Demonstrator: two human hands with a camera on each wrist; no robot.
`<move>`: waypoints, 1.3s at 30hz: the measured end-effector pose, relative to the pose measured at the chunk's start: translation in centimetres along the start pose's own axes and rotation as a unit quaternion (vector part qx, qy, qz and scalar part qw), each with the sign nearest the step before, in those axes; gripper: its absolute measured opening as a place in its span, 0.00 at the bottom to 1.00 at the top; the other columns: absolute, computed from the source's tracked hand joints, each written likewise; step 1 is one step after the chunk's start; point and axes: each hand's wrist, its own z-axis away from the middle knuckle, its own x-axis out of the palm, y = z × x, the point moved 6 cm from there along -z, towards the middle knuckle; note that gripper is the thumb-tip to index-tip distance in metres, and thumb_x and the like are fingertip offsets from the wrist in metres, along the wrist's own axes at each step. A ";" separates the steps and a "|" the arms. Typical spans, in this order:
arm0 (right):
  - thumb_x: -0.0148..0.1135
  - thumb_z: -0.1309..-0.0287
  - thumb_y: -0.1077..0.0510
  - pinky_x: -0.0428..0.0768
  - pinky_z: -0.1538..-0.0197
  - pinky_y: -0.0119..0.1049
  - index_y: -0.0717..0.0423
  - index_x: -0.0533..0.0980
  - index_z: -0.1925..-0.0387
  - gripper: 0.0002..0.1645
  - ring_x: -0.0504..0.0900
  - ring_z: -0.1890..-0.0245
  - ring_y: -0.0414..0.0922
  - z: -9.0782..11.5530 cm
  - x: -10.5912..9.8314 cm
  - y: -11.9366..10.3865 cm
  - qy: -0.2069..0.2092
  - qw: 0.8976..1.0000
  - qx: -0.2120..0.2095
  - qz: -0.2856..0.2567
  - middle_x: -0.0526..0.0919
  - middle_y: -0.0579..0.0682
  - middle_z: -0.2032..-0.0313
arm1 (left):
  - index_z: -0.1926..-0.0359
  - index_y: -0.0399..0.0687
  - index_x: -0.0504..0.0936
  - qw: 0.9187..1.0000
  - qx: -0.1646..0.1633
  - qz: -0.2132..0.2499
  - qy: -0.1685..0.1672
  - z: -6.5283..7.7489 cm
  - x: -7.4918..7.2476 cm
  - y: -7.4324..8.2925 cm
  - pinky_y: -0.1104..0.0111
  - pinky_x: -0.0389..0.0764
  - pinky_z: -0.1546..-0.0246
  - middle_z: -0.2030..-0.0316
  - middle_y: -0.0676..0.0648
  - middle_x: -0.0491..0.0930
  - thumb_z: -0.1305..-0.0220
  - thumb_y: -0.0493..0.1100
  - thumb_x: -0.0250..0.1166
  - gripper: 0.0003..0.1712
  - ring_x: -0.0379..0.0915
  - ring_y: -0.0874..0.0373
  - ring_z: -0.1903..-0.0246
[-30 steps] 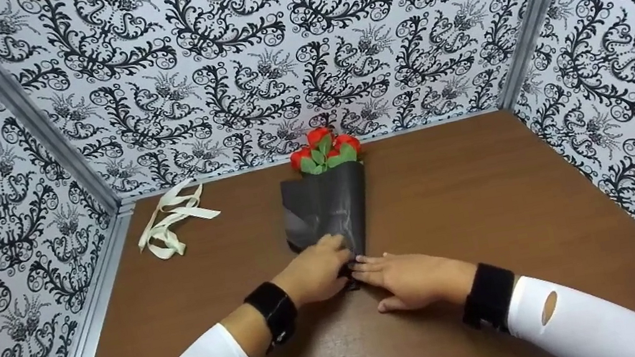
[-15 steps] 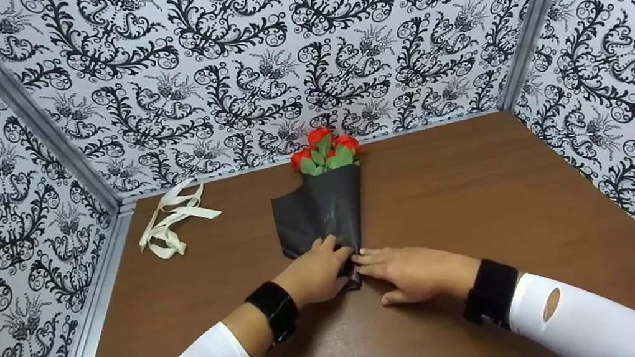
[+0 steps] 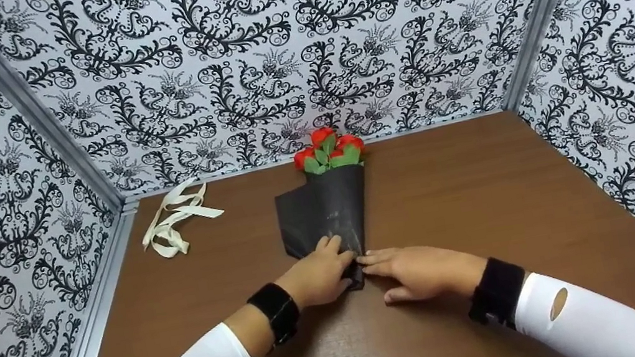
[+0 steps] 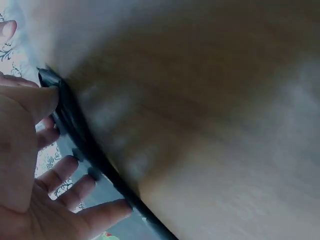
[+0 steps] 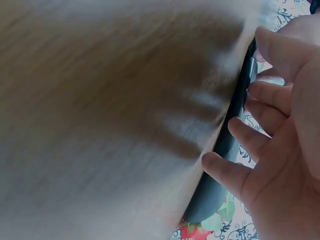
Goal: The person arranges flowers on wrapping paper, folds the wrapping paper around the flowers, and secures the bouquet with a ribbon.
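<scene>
A bouquet of red roses point(image 3: 326, 145) with green leaves lies on the brown table, wrapped in dark grey paper point(image 3: 338, 200) that narrows toward me. My left hand point(image 3: 319, 274) grips the narrow lower end, thumb at the near tip and the other fingers spread over the paper. In the left wrist view, the thumb point(image 4: 45, 102) meets the rolled black edge. From the right, my right hand point(image 3: 422, 270) lies nearly flat, its fingertips touching the wrap's right edge. Straight, spread fingers point(image 5: 227, 170) show along that edge in the right wrist view. A loose flap of paper sticks out left.
A cream ribbon point(image 3: 172, 219) lies loosely looped at the table's back left. Patterned black-and-white panels point(image 3: 250, 62) with grey metal posts enclose the brown table point(image 3: 456, 183) at the back and both sides.
The left flap of the wrap has spread outward and lies flatter. My right hand has shifted slightly upward along the paper's edge, while my left hand stays at the lower end.
</scene>
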 end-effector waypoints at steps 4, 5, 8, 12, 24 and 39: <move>0.64 0.26 0.44 0.72 0.25 0.52 0.55 0.76 0.29 0.32 0.72 0.24 0.53 -0.4 -1.0 0.7 0.055 0.998 0.008 -0.004 0.73 0.52 0.24 | 0.26 0.53 0.75 1.000 0.009 -0.023 0.005 0.1 -0.1 0.1 0.56 0.85 0.40 0.29 0.38 0.67 0.24 0.54 0.63 0.30 0.66 0.44 0.32; 0.63 0.26 0.45 0.72 0.24 0.52 0.56 0.76 0.30 0.31 0.72 0.24 0.53 -0.7 -1.3 0.9 0.065 0.998 0.017 -0.004 0.73 0.52 0.25 | 0.26 0.53 0.76 0.999 0.013 -0.033 0.010 0.2 -0.1 0.1 0.56 0.85 0.42 0.30 0.39 0.68 0.24 0.54 0.63 0.30 0.67 0.45 0.33; 0.60 0.24 0.43 0.68 0.22 0.52 0.57 0.72 0.26 0.34 0.66 0.21 0.54 -1.6 -1.6 1.8 0.070 0.997 0.043 0.007 0.68 0.53 0.21 | 0.27 0.54 0.78 0.997 0.023 -0.065 0.020 0.3 -0.2 0.2 0.51 0.86 0.43 0.33 0.43 0.70 0.24 0.55 0.63 0.29 0.67 0.47 0.34; 0.56 0.23 0.37 0.62 0.18 0.53 0.57 0.64 0.21 0.42 0.56 0.16 0.55 -2.5 -0.6 2.3 0.016 0.998 0.061 0.015 0.57 0.52 0.17 | 0.26 0.56 0.76 0.994 0.044 -0.100 0.023 0.4 0.0 0.8 0.45 0.83 0.40 0.31 0.48 0.71 0.23 0.55 0.60 0.28 0.68 0.50 0.31; 0.54 0.27 0.29 0.60 0.21 0.67 0.54 0.61 0.19 0.49 0.51 0.15 0.54 -1.4 0.9 1.2 -0.042 0.995 0.083 0.031 0.53 0.50 0.15 | 0.21 0.72 0.66 0.976 0.083 -0.198 -0.023 0.4 0.5 2.1 0.45 0.83 0.39 0.21 0.56 0.63 0.22 0.47 0.58 0.32 0.67 0.42 0.27; 0.48 0.23 0.30 0.60 0.21 0.68 0.56 0.61 0.19 0.47 0.53 0.16 0.56 -2.5 0.4 2.6 -0.010 0.993 0.117 -0.022 0.56 0.51 0.16 | 0.24 0.72 0.71 0.975 0.091 -0.203 0.015 0.3 0.4 2.2 0.50 0.88 0.48 0.26 0.59 0.70 0.28 0.49 0.64 0.34 0.72 0.47 0.36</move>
